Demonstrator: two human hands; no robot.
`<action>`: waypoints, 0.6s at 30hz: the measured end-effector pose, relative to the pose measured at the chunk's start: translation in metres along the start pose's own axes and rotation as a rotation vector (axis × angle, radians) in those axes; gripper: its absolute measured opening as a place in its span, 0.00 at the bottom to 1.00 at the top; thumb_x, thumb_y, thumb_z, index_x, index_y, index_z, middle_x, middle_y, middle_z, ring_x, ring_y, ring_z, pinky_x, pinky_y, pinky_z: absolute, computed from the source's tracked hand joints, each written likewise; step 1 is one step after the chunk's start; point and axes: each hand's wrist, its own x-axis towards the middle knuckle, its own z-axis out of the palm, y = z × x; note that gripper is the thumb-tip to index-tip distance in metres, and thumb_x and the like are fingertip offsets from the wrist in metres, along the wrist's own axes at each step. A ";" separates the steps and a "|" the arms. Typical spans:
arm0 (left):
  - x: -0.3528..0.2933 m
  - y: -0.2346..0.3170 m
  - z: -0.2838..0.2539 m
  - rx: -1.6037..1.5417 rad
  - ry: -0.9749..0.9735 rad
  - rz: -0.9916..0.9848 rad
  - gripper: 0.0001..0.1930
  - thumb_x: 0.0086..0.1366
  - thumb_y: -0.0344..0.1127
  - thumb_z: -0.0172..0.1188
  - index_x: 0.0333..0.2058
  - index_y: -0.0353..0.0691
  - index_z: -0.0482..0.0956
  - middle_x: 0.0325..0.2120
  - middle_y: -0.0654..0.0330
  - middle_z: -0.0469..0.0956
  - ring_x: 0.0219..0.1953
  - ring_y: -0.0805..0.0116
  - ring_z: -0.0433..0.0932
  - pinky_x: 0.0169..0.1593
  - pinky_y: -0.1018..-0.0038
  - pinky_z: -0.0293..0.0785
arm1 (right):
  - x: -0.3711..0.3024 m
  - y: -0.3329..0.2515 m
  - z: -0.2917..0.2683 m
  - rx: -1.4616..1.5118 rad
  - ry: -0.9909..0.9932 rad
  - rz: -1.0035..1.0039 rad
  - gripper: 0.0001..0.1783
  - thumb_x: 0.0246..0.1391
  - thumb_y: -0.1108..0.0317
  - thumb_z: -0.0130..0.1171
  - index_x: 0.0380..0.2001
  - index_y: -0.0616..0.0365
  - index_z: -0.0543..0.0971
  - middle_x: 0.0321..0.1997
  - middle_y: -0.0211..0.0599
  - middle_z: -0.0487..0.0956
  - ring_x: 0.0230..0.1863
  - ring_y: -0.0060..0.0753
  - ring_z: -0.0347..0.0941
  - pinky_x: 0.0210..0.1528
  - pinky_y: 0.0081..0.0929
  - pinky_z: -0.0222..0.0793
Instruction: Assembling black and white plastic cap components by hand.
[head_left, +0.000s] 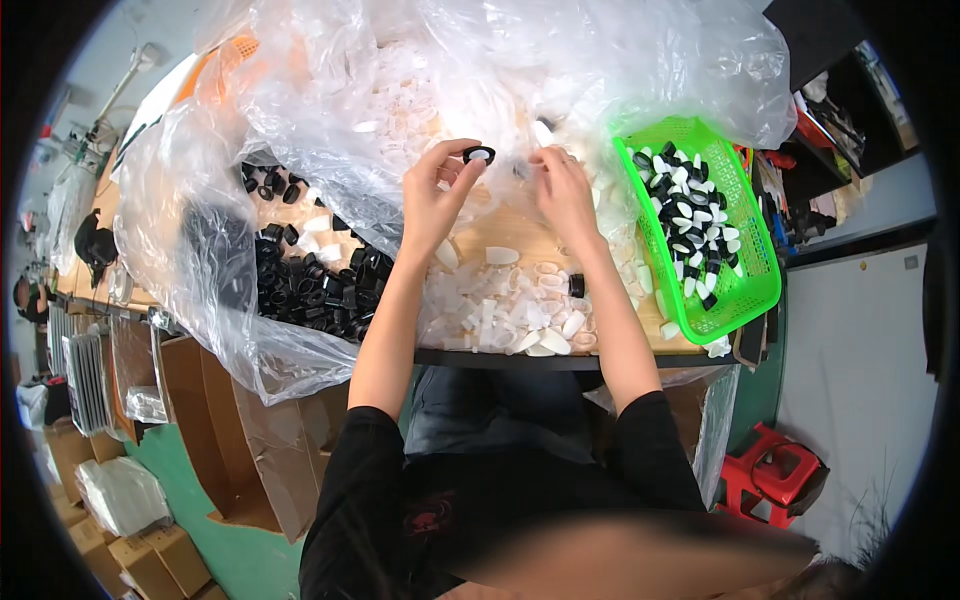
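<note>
Over the middle of the table, my left hand (432, 200) pinches a black ring-shaped cap (479, 155) with a whitish centre, between thumb and forefinger. To its right, my right hand (566, 195) has its fingers closed at the lower end of a white oval piece with a black end (543, 132). Something small and translucent near its thumb is too blurred to name. Below the hands lie loose white oval pieces (502, 256) and clear plastic parts (490, 310). One black cap (576, 285) rests among them by my right forearm.
A bright green basket (756, 300) at the right holds black-and-white pieces. On the left, black caps (310, 290) are heaped in a clear plastic bag (165, 215). More plastic sheeting (680, 50) covers the far side. Cardboard boxes (215, 430) and a red stool (775, 465) stand below.
</note>
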 end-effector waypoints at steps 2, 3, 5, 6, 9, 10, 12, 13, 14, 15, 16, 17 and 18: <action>-0.001 -0.003 0.002 -0.090 -0.025 -0.011 0.11 0.60 0.28 0.63 0.42 0.35 0.81 0.26 0.64 0.79 0.25 0.82 0.72 0.30 0.83 0.68 | 0.000 -0.005 0.003 0.073 -0.003 -0.016 0.13 0.51 0.78 0.54 0.42 0.57 0.74 0.42 0.41 0.75 0.45 0.48 0.72 0.48 0.42 0.68; -0.001 -0.004 0.002 -0.096 -0.017 -0.004 0.11 0.61 0.28 0.63 0.43 0.35 0.80 0.26 0.65 0.79 0.25 0.82 0.72 0.30 0.83 0.68 | 0.001 -0.015 0.002 0.075 -0.022 -0.071 0.14 0.50 0.79 0.54 0.42 0.57 0.74 0.42 0.40 0.74 0.44 0.47 0.72 0.47 0.41 0.68; -0.001 -0.006 0.001 -0.102 -0.009 0.003 0.11 0.61 0.28 0.63 0.43 0.34 0.80 0.26 0.65 0.79 0.25 0.82 0.72 0.30 0.83 0.68 | 0.003 -0.015 0.003 0.079 -0.042 -0.126 0.15 0.49 0.80 0.54 0.42 0.56 0.73 0.43 0.39 0.74 0.44 0.46 0.73 0.46 0.40 0.69; 0.000 -0.003 0.001 -0.098 0.008 -0.016 0.11 0.61 0.28 0.63 0.43 0.34 0.80 0.26 0.65 0.79 0.25 0.82 0.72 0.30 0.83 0.68 | 0.004 -0.009 0.003 0.053 -0.072 -0.138 0.14 0.49 0.81 0.54 0.40 0.57 0.74 0.44 0.39 0.73 0.44 0.44 0.73 0.45 0.39 0.69; 0.001 -0.003 -0.002 -0.093 0.037 -0.035 0.11 0.61 0.29 0.63 0.42 0.34 0.81 0.26 0.65 0.79 0.25 0.83 0.72 0.29 0.83 0.67 | 0.009 0.006 -0.008 -0.039 -0.070 -0.058 0.12 0.47 0.82 0.54 0.35 0.57 0.77 0.46 0.40 0.72 0.46 0.42 0.72 0.44 0.38 0.69; 0.001 -0.004 -0.003 -0.090 0.050 -0.035 0.11 0.61 0.29 0.63 0.42 0.34 0.81 0.26 0.65 0.79 0.25 0.83 0.72 0.29 0.84 0.67 | 0.012 0.006 -0.011 -0.104 -0.038 0.032 0.11 0.46 0.83 0.54 0.32 0.58 0.79 0.47 0.41 0.71 0.47 0.41 0.71 0.44 0.39 0.69; 0.000 0.000 -0.003 -0.074 0.035 -0.061 0.11 0.63 0.29 0.63 0.44 0.34 0.80 0.25 0.68 0.76 0.25 0.84 0.70 0.31 0.85 0.66 | 0.012 0.010 -0.008 -0.134 0.006 0.047 0.10 0.46 0.82 0.56 0.31 0.58 0.81 0.49 0.42 0.71 0.48 0.43 0.70 0.45 0.38 0.68; 0.000 0.001 -0.002 -0.060 0.014 -0.087 0.12 0.64 0.29 0.62 0.45 0.34 0.79 0.24 0.70 0.74 0.26 0.85 0.67 0.32 0.86 0.64 | 0.011 0.013 -0.007 -0.166 0.054 0.066 0.09 0.46 0.81 0.57 0.30 0.58 0.82 0.51 0.43 0.70 0.49 0.44 0.69 0.47 0.37 0.68; 0.000 0.000 -0.001 -0.061 0.012 -0.087 0.12 0.64 0.29 0.62 0.45 0.34 0.79 0.24 0.70 0.74 0.26 0.85 0.67 0.32 0.86 0.64 | 0.009 0.013 -0.003 -0.167 0.055 0.068 0.09 0.46 0.81 0.57 0.30 0.58 0.82 0.51 0.43 0.70 0.49 0.44 0.69 0.47 0.37 0.68; -0.001 -0.001 -0.001 -0.059 0.000 -0.057 0.12 0.63 0.27 0.63 0.45 0.34 0.79 0.24 0.70 0.74 0.26 0.84 0.68 0.33 0.85 0.66 | 0.006 0.008 0.003 -0.190 0.045 0.003 0.09 0.47 0.78 0.60 0.33 0.56 0.83 0.53 0.43 0.70 0.50 0.46 0.68 0.48 0.36 0.68; -0.001 -0.001 0.000 -0.057 -0.013 -0.028 0.13 0.62 0.26 0.63 0.46 0.34 0.79 0.25 0.70 0.75 0.27 0.84 0.70 0.34 0.85 0.67 | 0.004 0.005 0.008 -0.214 0.035 -0.061 0.10 0.47 0.75 0.62 0.36 0.55 0.83 0.56 0.43 0.69 0.50 0.48 0.67 0.50 0.34 0.67; -0.001 -0.001 0.000 -0.057 -0.014 -0.028 0.13 0.62 0.26 0.63 0.46 0.34 0.79 0.25 0.70 0.75 0.27 0.84 0.70 0.34 0.85 0.67 | 0.003 0.006 0.013 -0.214 0.036 -0.061 0.10 0.47 0.75 0.62 0.36 0.55 0.83 0.56 0.43 0.69 0.50 0.48 0.67 0.50 0.34 0.67; -0.001 -0.001 0.001 -0.013 -0.042 0.018 0.14 0.61 0.24 0.64 0.46 0.34 0.79 0.26 0.68 0.76 0.28 0.83 0.72 0.35 0.84 0.69 | 0.003 0.006 0.017 -0.236 0.021 -0.105 0.10 0.47 0.71 0.64 0.37 0.54 0.84 0.57 0.43 0.68 0.51 0.49 0.66 0.52 0.33 0.66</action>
